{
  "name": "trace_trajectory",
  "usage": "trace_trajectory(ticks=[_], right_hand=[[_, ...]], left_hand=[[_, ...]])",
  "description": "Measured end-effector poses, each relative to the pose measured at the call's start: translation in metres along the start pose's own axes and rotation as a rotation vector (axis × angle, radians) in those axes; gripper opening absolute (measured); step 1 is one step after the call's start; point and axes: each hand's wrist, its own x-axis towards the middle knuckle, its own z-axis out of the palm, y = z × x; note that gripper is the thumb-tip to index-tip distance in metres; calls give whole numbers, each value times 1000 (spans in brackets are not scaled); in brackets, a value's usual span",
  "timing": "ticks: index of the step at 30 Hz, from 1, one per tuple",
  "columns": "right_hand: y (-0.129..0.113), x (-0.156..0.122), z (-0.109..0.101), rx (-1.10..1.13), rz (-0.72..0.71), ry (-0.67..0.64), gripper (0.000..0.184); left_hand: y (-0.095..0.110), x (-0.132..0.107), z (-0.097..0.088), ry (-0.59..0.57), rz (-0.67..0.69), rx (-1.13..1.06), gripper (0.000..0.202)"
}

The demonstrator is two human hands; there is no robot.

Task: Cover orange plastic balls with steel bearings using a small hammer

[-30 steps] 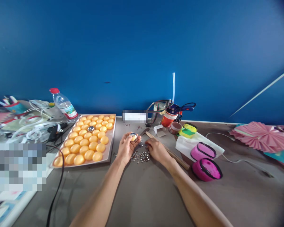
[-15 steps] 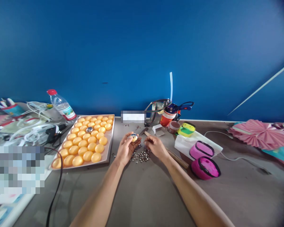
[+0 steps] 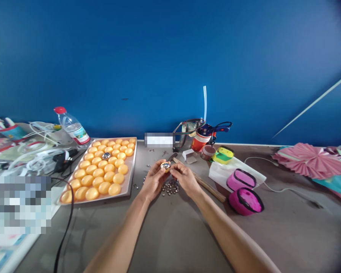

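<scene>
Between the fingertips of my left hand [image 3: 154, 181] is an orange ball [image 3: 165, 166], partly covered with shiny silver studs. My right hand [image 3: 186, 179] has thumb and forefinger pinched together against the ball's right side; whatever is between those fingertips is too small to make out. Just below the hands lies a pile of loose silver studs [image 3: 170, 188], partly hidden by the left fingers. More small studs are scattered left of the pile. A shallow white tray [image 3: 130, 178] to the left holds rows of plain orange balls, with one silver-studded ball [image 3: 106, 156] among them.
A wooden-handled hammer [image 3: 211, 188] lies right of my right hand. Beyond it are pink mesh cuffs [image 3: 246, 201], a red cup [image 3: 201, 142] and a small round jar [image 3: 208, 152]. A bottle [image 3: 76, 131] leans behind the tray; a dark cable [image 3: 71, 216] crosses the left front.
My right hand has come up and left from beside the stud pile to touch the ball. The left hand has shifted slightly right with the ball, and the two hands now meet.
</scene>
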Motion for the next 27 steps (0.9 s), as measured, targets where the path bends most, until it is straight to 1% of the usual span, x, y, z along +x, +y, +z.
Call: trace_trajectory(ticks=[6, 10, 15, 19, 27], right_hand=[[5, 0, 0, -30, 0, 25, 12], [6, 0, 0, -17, 21, 26, 16], [5, 0, 1, -24, 40, 68, 16], [9, 0, 2, 3, 46, 87, 13], [9, -1, 5, 103, 99, 64, 13]], left_hand=[[-2, 2, -4, -4, 26, 38, 32], [-2, 1, -3, 1, 44, 79, 31], [-3, 0, -1, 27, 68, 140, 30], [-5, 0, -1, 45, 73, 182, 30], [-8, -1, -2, 45, 92, 233, 32]])
